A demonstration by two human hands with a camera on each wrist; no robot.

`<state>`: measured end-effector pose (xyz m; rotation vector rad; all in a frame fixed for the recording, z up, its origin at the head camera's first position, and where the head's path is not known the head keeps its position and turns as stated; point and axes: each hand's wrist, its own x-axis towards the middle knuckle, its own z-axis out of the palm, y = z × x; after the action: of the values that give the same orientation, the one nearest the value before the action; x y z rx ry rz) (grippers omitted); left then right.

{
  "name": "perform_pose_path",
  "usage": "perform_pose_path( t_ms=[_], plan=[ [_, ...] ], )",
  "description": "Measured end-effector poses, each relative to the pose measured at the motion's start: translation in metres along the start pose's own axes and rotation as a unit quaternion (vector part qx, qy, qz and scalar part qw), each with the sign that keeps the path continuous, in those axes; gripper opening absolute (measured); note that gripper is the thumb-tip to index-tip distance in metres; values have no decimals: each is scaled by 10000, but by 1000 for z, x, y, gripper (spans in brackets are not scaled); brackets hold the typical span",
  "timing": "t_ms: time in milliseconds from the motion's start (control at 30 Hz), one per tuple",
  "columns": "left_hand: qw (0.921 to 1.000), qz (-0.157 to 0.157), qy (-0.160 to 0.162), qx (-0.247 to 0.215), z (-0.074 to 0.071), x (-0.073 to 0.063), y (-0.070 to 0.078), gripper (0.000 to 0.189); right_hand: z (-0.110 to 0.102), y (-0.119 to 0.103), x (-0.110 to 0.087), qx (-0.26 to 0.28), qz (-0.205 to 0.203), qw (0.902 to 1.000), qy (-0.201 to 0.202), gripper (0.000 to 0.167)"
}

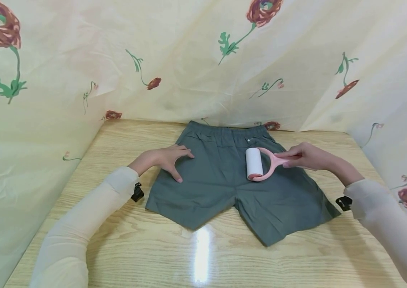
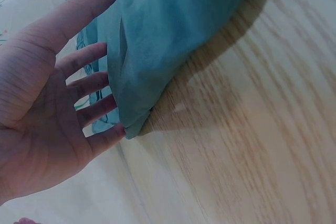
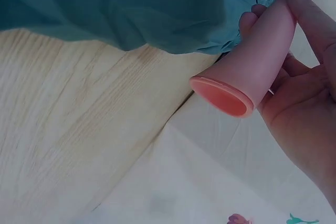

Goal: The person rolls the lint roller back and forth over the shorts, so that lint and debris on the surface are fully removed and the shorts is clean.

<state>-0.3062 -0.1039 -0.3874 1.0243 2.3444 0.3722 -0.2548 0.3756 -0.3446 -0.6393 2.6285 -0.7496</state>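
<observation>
Dark grey-green shorts (image 1: 210,168) lie spread on the table, waistband toward the back wall and legs toward me. My right hand (image 1: 306,156) grips the pink handle (image 3: 257,56) of a lint roller (image 1: 254,164), whose white roll lies over the upper right part of the shorts. In the right wrist view the handle's hollow end faces the camera. My left hand (image 1: 171,158) rests at the left side of the shorts, fingers spread and thumb apart. In the left wrist view its extended fingertips touch the fabric (image 2: 157,40).
The light wood table (image 1: 146,252) extends in front of the shorts, with a bright light reflection on it. Flower-printed cloth (image 1: 189,48) hangs behind the table and along both sides. A black strap piece (image 1: 137,193) shows at the left wrist.
</observation>
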Motion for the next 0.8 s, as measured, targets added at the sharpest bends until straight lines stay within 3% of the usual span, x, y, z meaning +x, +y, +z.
perform_pose_path(
  t_ms=[400, 600, 800],
  plan=[
    [10000, -21, 7, -77, 0, -2, -1, 92, -7, 5, -10, -107, 118, 9999, 22, 44],
    [10000, -17, 10, -95, 1, -1, -2, 92, -13, 16, -24, -304, -45, 9993, 212, 43],
    [10000, -26, 11, -93, -1, -3, 0, 91, -20, 20, -36, -435, 408, 9981, 150, 46]
  ],
)
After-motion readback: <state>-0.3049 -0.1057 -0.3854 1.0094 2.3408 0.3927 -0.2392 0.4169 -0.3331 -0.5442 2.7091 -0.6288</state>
